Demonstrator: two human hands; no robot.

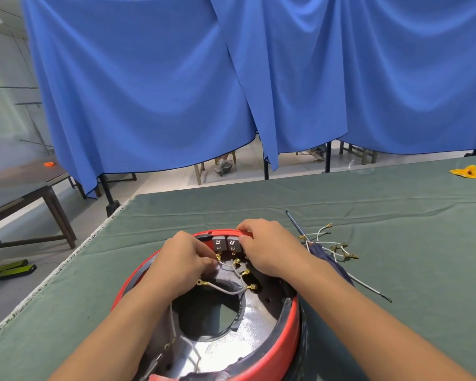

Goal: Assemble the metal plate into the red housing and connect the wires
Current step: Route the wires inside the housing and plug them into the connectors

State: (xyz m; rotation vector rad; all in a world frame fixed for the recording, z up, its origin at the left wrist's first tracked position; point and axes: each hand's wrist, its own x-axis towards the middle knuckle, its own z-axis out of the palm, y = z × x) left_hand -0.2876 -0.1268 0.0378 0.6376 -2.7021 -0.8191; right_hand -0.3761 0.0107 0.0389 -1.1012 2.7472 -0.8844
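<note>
The round red housing (282,339) lies open on the green cloth in front of me. Inside it sits the shiny metal plate (254,329) with a large round hole. Two grey terminal blocks (227,242) stand at the housing's far wall. My left hand (186,259) pinches a white wire with a brass connector (218,257) just below the left block. My right hand (267,246) grips the far red rim beside the blocks. More white wires with brass terminals (245,281) lie loose over the plate.
A bundle of spare white wires (331,244) and a thin dark screwdriver (296,222) lie right of the housing. A yellow-orange object (465,171) sits at the far right of the table. Blue curtains (231,78) hang behind the table; its left edge (66,268) drops to the floor.
</note>
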